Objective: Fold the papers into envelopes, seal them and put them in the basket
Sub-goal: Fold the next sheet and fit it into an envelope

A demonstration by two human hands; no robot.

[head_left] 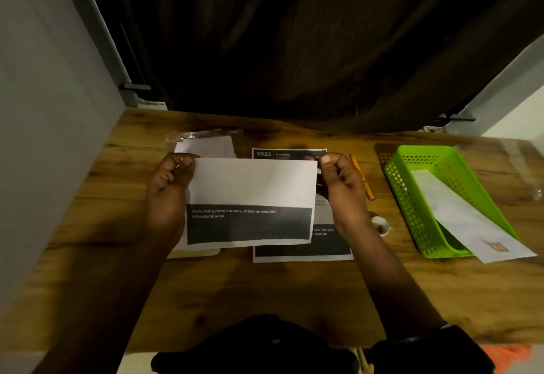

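- A sheet of paper (253, 194) is held between the two hands above the wooden worktop (265, 291), its upper part folded over so a blank white face shows above a dark printed band.
- The left hand (169, 185) is closed on the sheet's upper left corner, pinched between thumb and fingers.
- The right hand (343, 185) is closed on the upper right corner in the same way.
- A second printed sheet (303, 251) lies flat on the worktop beneath and between the hands, partly covered by the held paper.
- More white papers (206, 145) lie just beyond the left hand.
- An orange pencil (362, 176) lies just to the right of the right hand.
- A green basket (412, 197) stands farther right of the right hand, with a white envelope (468, 220) resting in it and sticking out over its near rim.
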